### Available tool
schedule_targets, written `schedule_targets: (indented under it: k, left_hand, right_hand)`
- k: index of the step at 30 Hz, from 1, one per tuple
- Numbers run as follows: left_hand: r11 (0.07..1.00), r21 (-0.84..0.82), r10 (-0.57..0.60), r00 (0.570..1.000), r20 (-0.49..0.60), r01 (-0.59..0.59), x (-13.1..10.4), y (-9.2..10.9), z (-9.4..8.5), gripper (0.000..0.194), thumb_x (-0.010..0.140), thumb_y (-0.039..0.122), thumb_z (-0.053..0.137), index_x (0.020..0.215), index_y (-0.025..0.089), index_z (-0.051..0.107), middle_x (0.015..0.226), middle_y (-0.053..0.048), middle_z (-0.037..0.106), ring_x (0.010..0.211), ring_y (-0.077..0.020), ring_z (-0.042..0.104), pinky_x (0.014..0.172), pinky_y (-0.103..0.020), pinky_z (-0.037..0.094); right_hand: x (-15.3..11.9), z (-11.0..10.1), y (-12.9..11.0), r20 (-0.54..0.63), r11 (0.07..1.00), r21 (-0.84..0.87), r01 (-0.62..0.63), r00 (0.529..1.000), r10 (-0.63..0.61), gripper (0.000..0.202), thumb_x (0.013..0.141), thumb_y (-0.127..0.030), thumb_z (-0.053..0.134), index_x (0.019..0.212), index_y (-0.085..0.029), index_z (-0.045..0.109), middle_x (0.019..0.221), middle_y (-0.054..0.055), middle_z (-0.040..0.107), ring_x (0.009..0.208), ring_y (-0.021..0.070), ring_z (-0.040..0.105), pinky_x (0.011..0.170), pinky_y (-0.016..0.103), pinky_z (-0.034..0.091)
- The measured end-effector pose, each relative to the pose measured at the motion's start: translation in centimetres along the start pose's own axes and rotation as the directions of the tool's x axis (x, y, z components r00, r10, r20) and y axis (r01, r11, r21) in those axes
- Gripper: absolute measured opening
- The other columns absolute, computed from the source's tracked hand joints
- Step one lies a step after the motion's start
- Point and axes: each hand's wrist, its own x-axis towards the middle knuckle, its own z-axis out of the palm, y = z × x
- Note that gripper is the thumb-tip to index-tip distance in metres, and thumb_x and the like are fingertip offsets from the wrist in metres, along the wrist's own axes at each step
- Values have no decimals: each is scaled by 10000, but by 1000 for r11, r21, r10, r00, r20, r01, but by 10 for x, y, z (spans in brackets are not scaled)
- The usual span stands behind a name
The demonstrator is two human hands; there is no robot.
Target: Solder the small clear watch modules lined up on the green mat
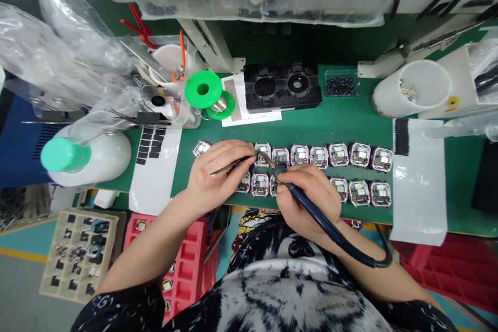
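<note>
My left hand (218,174) is closed on a pair of metal tweezers (232,165), their tips at an opened watch case (263,155) in the back row. In my right hand (309,197) is a soldering iron (301,198) with a dark blue handle and cable. Its tip reaches the same watch case from the right. Whether the tips touch the circuit board inside is too small to tell. Several similar watch cases (338,155) with exposed boards stand in two rows on the green mat (218,132). My hands hide some of them.
Behind the rows are a green solder spool (203,89), a black fixture (282,87) and a small tray of black parts (341,84). A white bottle (97,153) stands left, a white cup (412,88) right. Clear bins (260,8) overhang the back. Red foam trays (189,249) sit below the bench edge.
</note>
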Motion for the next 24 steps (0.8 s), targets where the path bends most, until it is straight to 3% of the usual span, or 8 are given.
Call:
schedule_targets:
  k: [17, 24]
  left_hand:
    - [1000, -15, 22, 995, 93, -21, -1, -2, -5, 249, 931, 82, 692, 1145, 212, 693, 1128, -61, 756, 1093, -200, 730, 962, -413, 625]
    - [1000, 12, 10, 998, 69, -11, 1, -2, -5, 185, 953, 115, 677, 1109, 210, 701, 1118, -59, 770, 1058, -189, 746, 943, -395, 642]
  right_hand:
    - [-1, 0, -1, 0, 1000, 3, -19, 1000, 19, 213, 872, -154, 677, 1074, -222, 665, 902, 13, 702, 842, 153, 693, 778, 314, 610]
    - [1, 0, 0, 5, 1000, 20, -22, 1000, 22, 236, 868, -144, 677, 1089, -228, 668, 919, 17, 701, 823, 149, 689, 758, 310, 611]
